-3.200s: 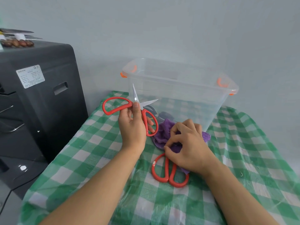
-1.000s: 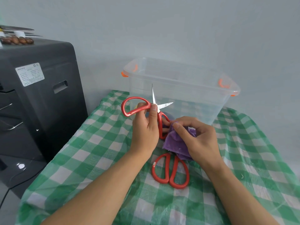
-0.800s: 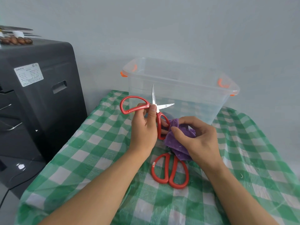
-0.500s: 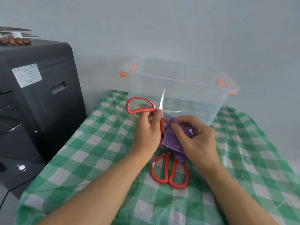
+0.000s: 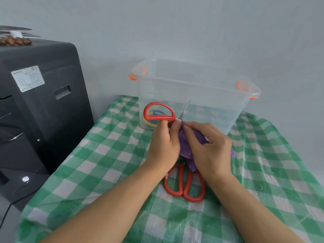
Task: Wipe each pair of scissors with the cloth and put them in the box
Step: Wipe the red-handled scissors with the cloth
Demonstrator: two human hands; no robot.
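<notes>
Left hand grips the red scissors near the pivot, fingers curled round it, one red loop out to the left & one blade tip up, leaning a bit right. Right hand pinches the purple cloth with thumb & fingers and presses it at the blade base, just beside the left thumb. The 2nd blade is hidden by hands/cloth, I cannot tell how wide the scissors stand open.

Key relation: the free blade runs up and away from the cloth, so I think the wipe must go along this axis, from pivot to tip, toward the box. Right hand is the near one for it.

Box is clear plastic w/ orange latches, directly behind both hands, top open. Inside, at left bottom corner, I see something w/ yellow & blue loops, probably scissors already put in; not sharp enough to be sure.

Another red pair lies flat on the checked tablecloth, under the right wrist, loops toward the person, blades hidden under the cloth. It waits for its turn, I guess.
</notes>
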